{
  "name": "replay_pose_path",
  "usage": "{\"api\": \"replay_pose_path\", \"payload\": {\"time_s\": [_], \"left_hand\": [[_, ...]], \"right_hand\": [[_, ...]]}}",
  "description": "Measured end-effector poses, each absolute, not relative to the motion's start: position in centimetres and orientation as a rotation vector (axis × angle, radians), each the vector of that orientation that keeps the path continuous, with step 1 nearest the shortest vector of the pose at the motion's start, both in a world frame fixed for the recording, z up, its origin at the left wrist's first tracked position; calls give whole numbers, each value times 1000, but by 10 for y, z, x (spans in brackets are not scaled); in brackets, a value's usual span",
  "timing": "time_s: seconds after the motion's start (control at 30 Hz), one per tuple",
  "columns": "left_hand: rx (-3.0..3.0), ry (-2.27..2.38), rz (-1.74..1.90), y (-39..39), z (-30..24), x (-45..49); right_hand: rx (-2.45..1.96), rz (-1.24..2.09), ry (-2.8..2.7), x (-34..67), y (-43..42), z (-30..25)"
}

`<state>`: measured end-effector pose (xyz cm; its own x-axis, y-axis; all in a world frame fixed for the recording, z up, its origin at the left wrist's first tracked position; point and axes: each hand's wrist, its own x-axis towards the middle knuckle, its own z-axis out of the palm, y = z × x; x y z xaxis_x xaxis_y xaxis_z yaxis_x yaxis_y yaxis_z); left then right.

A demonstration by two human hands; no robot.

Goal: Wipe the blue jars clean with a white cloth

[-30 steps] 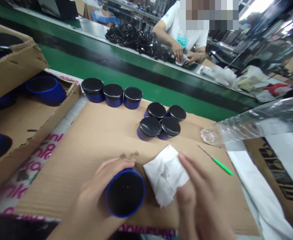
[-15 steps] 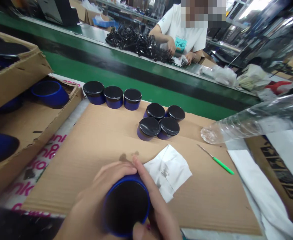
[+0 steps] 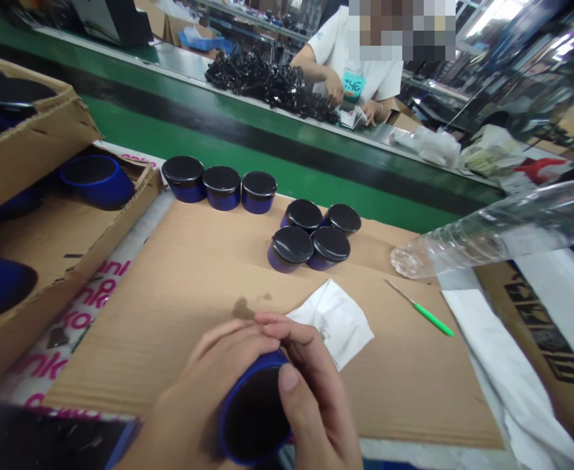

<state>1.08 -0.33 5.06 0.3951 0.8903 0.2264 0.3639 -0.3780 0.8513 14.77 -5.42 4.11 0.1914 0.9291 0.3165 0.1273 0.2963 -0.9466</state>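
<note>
Both hands low in the head view, over the near edge of the cardboard sheet [image 3: 179, 274]. My left hand [image 3: 196, 391] wraps the blue jar [image 3: 255, 418] from the side, fingers curled together around its wall, open mouth tilted up toward the camera; inside reads dark, contents unclear. My right hand [image 3: 311, 391] comes over the rim: thumb laid flat across the lip, forefinger arched over the far edge, so the two pinch the rim between them. Jar looks rigid and glossy, probably light with no lid on; smooth wall likely slippery, so the wrap around the body seems the safer hold, the rim pinch only for steadying. White cloth [image 3: 338, 320] lies just beyond the fingers, apart from them. Farther off: four capped jars [image 3: 311, 241] clustered touching, three more capped jars [image 3: 221, 183] in a row near the green conveyor [image 3: 267, 163]. Green-handled pick [image 3: 426, 312] to the right, near a clear plastic bottle [image 3: 492, 232]. Cardboard box [image 3: 46, 235] at left holds open blue jars. A co-worker's hands [image 3: 355, 104] work across the belt
</note>
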Motion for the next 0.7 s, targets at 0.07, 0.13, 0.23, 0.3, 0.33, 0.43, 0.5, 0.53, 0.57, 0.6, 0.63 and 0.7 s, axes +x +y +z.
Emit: {"api": "replay_pose_path", "payload": {"time_s": [0.07, 0.13, 0.23, 0.3, 0.33, 0.43, 0.5, 0.53, 0.57, 0.6, 0.63, 0.7], "left_hand": [[1935, 1070, 915, -5, 52, 10], [1944, 1068, 913, -8, 54, 10], [1932, 1054, 926, -14, 57, 11], [1896, 1037, 948, -17, 58, 12], [1864, 1029, 950, -18, 57, 12], [1741, 987, 913, -16, 52, 8], [1679, 955, 869, -11, 47, 3], [1662, 944, 853, -9, 45, 1], [1652, 945, 842, -7, 43, 0], [1644, 956, 835, -6, 42, -1], [1640, 964, 832, -6, 42, 0], [1643, 994, 841, -7, 43, 1]], "right_hand": [[-1174, 670, -1171, 139, -49, 39], [-1226, 556, -1030, 125, -45, 37], [-1286, 462, -974, 111, -45, 38], [-1290, 523, -995, 112, -49, 42], [-1284, 627, -1007, 117, -52, 44], [-1269, 992, -968, 135, -58, 54], [-1264, 1094, -937, 146, -59, 60], [-1257, 1106, -938, 149, -59, 62], [-1249, 1110, -948, 151, -60, 62], [-1243, 1118, -955, 152, -60, 63], [-1238, 1126, -962, 152, -62, 62], [-1235, 1145, -978, 152, -68, 61]]}}
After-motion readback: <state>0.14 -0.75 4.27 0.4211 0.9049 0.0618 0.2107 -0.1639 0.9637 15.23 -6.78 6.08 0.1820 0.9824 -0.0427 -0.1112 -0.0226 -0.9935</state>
